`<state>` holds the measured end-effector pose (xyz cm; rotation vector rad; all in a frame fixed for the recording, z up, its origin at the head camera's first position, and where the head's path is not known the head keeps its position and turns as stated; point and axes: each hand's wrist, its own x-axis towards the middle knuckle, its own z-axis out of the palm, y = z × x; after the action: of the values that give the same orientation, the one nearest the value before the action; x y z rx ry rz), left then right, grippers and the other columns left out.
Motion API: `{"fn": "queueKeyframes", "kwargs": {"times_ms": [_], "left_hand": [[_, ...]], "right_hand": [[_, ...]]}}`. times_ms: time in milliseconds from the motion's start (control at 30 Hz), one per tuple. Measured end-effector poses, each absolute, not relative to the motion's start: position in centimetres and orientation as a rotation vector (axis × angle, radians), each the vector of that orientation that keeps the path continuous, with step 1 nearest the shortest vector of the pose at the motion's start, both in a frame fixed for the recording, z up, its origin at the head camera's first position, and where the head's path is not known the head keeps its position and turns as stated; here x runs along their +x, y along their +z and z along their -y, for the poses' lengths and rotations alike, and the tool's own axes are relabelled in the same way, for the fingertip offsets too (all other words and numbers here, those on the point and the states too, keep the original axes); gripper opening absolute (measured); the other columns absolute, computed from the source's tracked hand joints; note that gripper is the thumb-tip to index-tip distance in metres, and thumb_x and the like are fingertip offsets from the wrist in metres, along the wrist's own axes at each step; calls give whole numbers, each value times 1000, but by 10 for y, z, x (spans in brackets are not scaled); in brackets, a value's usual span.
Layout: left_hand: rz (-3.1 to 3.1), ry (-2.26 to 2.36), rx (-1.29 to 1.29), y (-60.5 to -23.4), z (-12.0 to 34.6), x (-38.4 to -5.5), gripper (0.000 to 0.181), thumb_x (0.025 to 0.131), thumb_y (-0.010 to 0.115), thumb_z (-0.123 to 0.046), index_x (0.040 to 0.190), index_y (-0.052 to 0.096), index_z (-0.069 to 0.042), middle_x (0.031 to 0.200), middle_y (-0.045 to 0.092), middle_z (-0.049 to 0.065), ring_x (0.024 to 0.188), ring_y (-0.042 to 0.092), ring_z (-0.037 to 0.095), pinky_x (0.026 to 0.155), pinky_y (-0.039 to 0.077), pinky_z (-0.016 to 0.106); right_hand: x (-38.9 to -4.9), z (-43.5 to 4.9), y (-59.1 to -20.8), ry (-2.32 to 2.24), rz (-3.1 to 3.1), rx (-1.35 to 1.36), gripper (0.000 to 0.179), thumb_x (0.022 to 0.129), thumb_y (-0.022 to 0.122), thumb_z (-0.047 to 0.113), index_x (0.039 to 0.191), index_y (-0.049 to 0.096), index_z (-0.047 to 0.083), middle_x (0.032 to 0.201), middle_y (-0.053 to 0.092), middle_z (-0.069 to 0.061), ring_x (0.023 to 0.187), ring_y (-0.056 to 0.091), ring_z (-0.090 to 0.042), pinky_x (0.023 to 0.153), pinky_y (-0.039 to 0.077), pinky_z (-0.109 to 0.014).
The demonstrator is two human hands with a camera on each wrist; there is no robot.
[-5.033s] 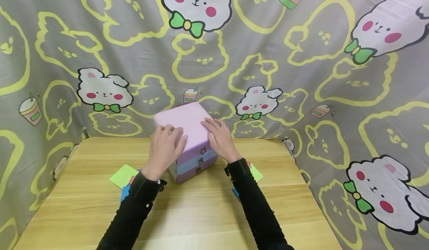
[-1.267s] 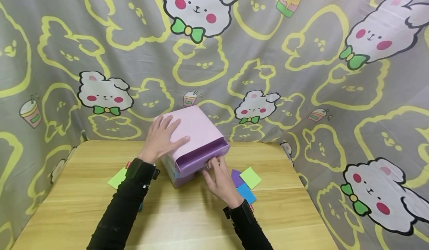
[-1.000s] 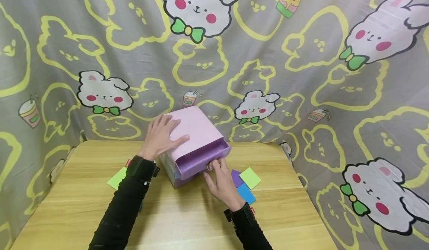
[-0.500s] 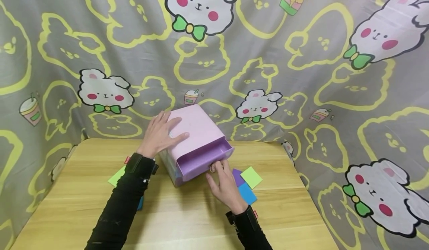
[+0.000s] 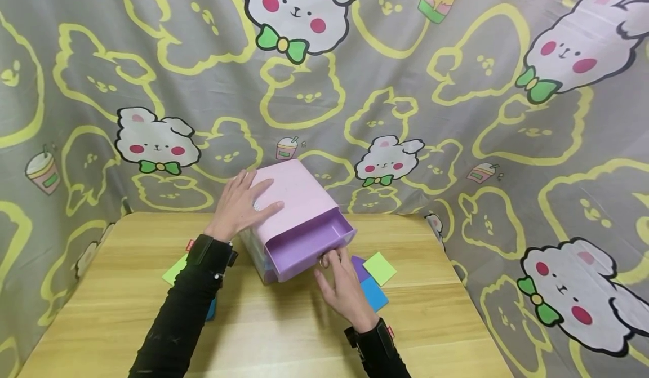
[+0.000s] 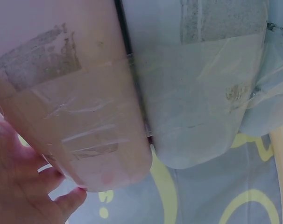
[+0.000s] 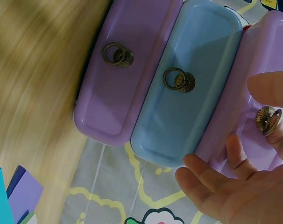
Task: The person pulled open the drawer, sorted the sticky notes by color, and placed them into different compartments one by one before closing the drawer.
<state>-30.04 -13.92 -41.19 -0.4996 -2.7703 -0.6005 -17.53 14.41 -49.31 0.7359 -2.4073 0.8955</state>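
Observation:
A small chest of drawers [image 5: 299, 189] with a pink top stands at an angle mid-table. Its top purple drawer [image 5: 309, 243] is pulled part way out, and the inside that shows holds nothing. My left hand [image 5: 235, 209] rests on the chest's top left edge, fingers spread; in the left wrist view its fingertips lie along the chest's side. My right hand [image 5: 342, 290] holds the top drawer's brass ring pull [image 7: 268, 120], a finger hooked into it. Below, the blue drawer [image 7: 197, 42] and the lower purple drawer [image 7: 109, 102] are closed, their ring pulls hanging free.
Right of the chest lie a lime green square [image 5: 379, 268], a blue square [image 5: 374, 294] and a purple piece [image 5: 359, 267], like sticky notes. Another lime green square [image 5: 175, 271] and a blue one [image 5: 210, 310] are partly hidden by my left arm. A patterned curtain [image 5: 309, 96] hangs behind the table.
Five seconds ago both hands were on the chest's top with the drawers closed. Since then my right hand has moved to the ring and drawn the top drawer steadily outward; my left hand stays on top.

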Motion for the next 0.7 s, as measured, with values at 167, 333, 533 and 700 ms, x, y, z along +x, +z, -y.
{"fn": "queueKeyframes", "kwargs": {"times_ms": [167, 333, 533, 700], "left_hand": [[2771, -608, -503, -413, 139, -299, 81, 89, 53, -73, 152, 48, -24, 166, 28, 23, 155, 19, 48, 126, 14, 67], [2775, -604, -501, -413, 139, -299, 80, 89, 53, -73, 153, 47, -24, 166, 27, 23, 155, 19, 48, 126, 13, 66], [2791, -622, -495, -413, 140, -300, 81, 90, 52, -73, 154, 45, -25, 167, 24, 23, 156, 16, 47, 126, 10, 66], [2799, -627, -496, -412, 140, -300, 81, 90, 52, -73, 154, 45, -24, 167, 23, 23, 156, 15, 47, 127, 8, 67]], "right_hand": [[-171, -147, -496, 881, 2371, 734, 29, 87, 73, 6, 92, 45, 7, 107, 48, -7, 99, 51, -16, 85, 52, -34], [-168, -150, -497, 882, 2359, 734, 28, 86, 73, 4, 91, 45, 6, 107, 49, -8, 99, 53, -16, 84, 55, -32], [-163, -151, -494, 908, 2411, 702, 24, 88, 70, 5, 92, 46, 8, 108, 50, -6, 101, 55, -16, 85, 56, -32], [-160, -153, -493, 887, 2407, 687, 26, 87, 72, 4, 92, 47, 9, 107, 50, -6, 97, 52, -14, 82, 55, -30]]}}
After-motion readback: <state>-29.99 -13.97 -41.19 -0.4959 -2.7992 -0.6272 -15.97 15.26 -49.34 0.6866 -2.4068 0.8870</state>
